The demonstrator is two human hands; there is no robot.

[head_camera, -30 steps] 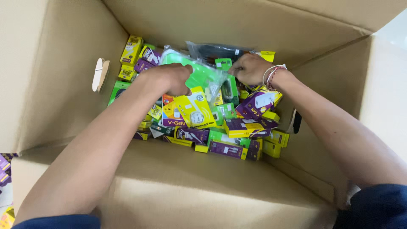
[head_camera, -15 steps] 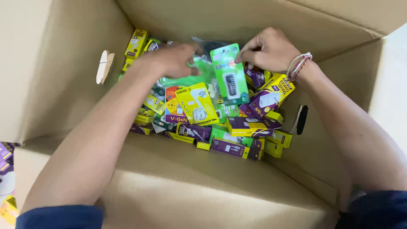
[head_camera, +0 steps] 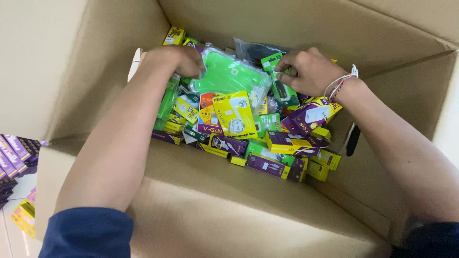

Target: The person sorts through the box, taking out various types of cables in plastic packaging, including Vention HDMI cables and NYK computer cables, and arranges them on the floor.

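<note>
A large open cardboard box [head_camera: 267, 28] holds a loose heap of small retail packages — mostly purple-and-yellow cartons, with green ones mixed in. Both arms reach down into it from the near side.

The left hand [head_camera: 174, 59] is curled at the heap's far left corner, its fingers closed on the edge of a bright green flat pack in clear plastic [head_camera: 229, 76] that lies tilted across the top of the pile. The right hand [head_camera: 308, 71] is toward the far right wall, fingers pinched on a narrow green blister card [head_camera: 279, 79] with a dark item behind its window; a thread bracelet [head_camera: 339, 83] circles that wrist.

Just below the green pack, near the middle of the heap, lies a yellow card with white earphones [head_camera: 234, 114]. A purple carton with a yellow end [head_camera: 311, 117] rests under the right wrist. Along the near edge sit more purple cartons [head_camera: 272, 165].

Outside the box, at the left, a stack of purple cartons [head_camera: 14, 153] stands on the floor.
</note>
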